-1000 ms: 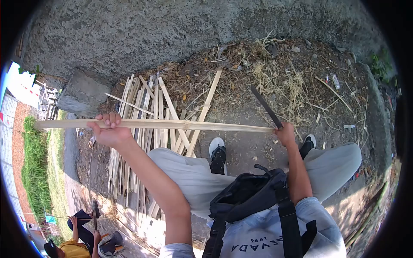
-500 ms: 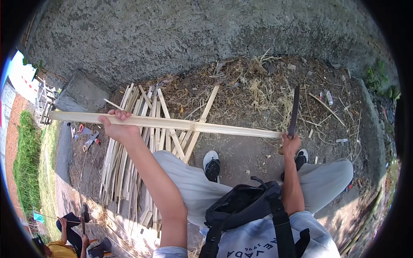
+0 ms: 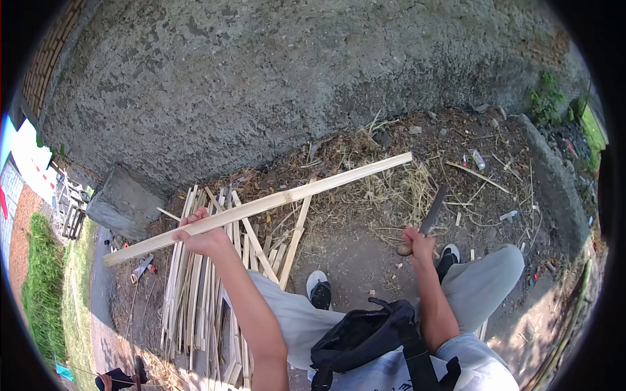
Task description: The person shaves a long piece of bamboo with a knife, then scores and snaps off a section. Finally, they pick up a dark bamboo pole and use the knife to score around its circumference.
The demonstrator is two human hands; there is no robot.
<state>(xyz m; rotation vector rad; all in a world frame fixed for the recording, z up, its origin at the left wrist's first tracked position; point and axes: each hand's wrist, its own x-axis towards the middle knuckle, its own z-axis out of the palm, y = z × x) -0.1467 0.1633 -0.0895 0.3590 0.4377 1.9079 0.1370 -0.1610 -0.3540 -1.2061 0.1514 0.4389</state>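
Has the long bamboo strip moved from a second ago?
Yes. The bamboo strip in the left hand has swung: its far end left the right hand, rising toward the wall.

slat pile (image 3: 195, 293) left, bare dirt (image 3: 358, 251) ahead

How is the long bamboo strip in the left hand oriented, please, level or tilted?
Tilted: the bamboo strip rises from the left hand toward its far end by the wall.

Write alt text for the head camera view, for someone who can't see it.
Seen from above, a seated person's left hand lifts a long bamboo slat at a slant, while the right hand grips a dark-bladed knife. A pile of split slats lies on the dirt below a rough concrete wall.
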